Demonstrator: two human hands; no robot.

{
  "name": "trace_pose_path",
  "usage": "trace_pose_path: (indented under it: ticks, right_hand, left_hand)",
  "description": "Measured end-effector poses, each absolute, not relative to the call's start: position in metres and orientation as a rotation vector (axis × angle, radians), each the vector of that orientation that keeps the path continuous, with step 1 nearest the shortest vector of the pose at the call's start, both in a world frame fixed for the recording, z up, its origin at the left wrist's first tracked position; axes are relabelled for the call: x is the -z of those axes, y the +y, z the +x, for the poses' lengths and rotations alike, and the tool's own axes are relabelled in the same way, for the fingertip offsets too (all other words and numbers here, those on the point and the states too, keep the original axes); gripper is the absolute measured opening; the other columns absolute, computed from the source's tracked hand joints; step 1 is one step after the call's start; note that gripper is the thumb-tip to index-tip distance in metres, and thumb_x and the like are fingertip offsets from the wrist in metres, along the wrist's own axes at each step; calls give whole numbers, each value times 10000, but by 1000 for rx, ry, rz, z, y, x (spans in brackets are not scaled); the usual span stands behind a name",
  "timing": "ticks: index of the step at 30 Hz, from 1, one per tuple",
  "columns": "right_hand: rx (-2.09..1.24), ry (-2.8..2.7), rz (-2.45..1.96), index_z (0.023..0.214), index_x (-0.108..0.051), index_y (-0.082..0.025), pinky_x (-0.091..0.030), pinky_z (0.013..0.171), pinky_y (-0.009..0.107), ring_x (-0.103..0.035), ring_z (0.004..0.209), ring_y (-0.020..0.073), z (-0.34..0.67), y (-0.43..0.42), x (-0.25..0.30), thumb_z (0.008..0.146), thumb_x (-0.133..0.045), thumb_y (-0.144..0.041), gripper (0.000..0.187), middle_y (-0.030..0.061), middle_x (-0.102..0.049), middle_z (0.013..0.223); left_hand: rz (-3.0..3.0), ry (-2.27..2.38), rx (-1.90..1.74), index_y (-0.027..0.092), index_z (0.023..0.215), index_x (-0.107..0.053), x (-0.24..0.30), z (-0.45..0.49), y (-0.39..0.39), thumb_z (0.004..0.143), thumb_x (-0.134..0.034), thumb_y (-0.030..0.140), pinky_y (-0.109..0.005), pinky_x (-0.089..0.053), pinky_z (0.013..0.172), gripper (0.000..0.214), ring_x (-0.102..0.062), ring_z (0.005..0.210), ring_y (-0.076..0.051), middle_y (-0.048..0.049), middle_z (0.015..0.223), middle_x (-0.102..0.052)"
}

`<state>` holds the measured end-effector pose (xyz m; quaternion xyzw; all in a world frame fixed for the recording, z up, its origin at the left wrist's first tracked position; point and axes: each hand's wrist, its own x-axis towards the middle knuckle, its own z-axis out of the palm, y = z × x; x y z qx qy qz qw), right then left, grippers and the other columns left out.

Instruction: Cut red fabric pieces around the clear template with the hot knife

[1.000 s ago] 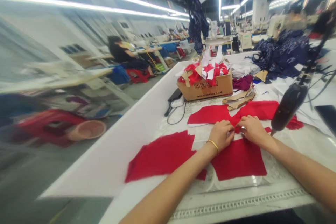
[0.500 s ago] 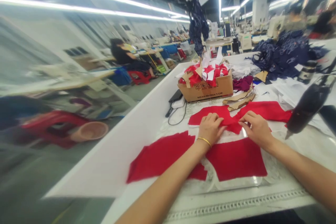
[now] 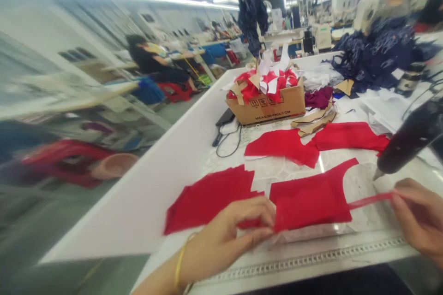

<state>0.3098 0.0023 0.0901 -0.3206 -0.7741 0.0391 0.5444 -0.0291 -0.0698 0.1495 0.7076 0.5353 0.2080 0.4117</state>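
Observation:
My left hand (image 3: 228, 239), with a gold bangle at the wrist, pinches one end of a thin red fabric strip (image 3: 370, 200) near the table's front edge. My right hand (image 3: 418, 221) pinches the strip's other end at the far right, and the strip is stretched between them. It runs over a red cut fabric piece (image 3: 311, 200) lying flat on the white table (image 3: 166, 179). Another red piece (image 3: 211, 196) lies to its left, and two more red pieces (image 3: 287, 145) lie farther back.
A cardboard box (image 3: 270, 108) of red and white scraps stands behind the pieces, with a black cable (image 3: 228, 140) to its left. A dark hanging tool (image 3: 408, 140) dangles at the right. Navy fabric (image 3: 377, 53) is heaped at the back right. A seated person (image 3: 152, 62) works at the far left.
Both hands have left the far red pieces and come back to the front edge, drawing apart with a thin red strip stretched between them. The view has tilted down slightly.

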Motion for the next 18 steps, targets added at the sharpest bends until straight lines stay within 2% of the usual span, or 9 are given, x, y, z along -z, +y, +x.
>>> trace_pose_path:
  ticks: [4, 7, 10, 13, 18]
  right_hand:
    - [-40, -1873, -792, 949, -631, -265, -405, 434, 261, -528, 460, 128, 311, 3, -91, 907, -625, -156, 117, -33, -557, 581]
    - [91, -1951, -856, 885, -662, -242, -409, 468, 260, -475, 402, 110, 304, 17, -82, 921, -625, -183, 79, -52, -550, 514]
    - [180, -2039, -890, 802, -700, -213, -418, 499, 251, -515, 416, 103, 301, 35, -66, 949, -592, -261, 188, -33, -622, 532]
    - [195, -2139, -1081, 785, -733, -215, -385, 507, 264, -568, 465, 126, 301, 49, -55, 942, -553, -311, 258, -5, -686, 586]
    - [-36, -2370, -1696, 862, -741, -254, -301, 521, 276, -634, 579, 193, 293, 65, -60, 872, -580, -341, 184, 6, -706, 641]
  left_hand:
    - [1456, 1356, -596, 220, 827, -632, -150, -22, -78, 925, -607, 554, -320, -536, 782, 349, -655, 849, -212, -60, 894, -695]
    - [1433, 1434, -604, 202, 858, -598, -123, -27, -61, 889, -615, 560, -289, -518, 701, 360, -622, 756, -182, -37, 820, -660]
    - [1593, 1552, -538, 188, 903, -607, -93, -32, -43, 873, -574, 502, -274, -498, 661, 317, -603, 706, -170, -23, 785, -657]
    - [1733, 1648, -463, 196, 937, -664, -77, -34, -32, 860, -561, 417, -297, -508, 735, 256, -640, 769, -187, -27, 845, -709]
    - [1827, 1758, -429, 219, 747, -676, -70, -37, -21, 856, -599, 433, -313, -486, 736, 251, -629, 739, -202, -10, 764, -701]
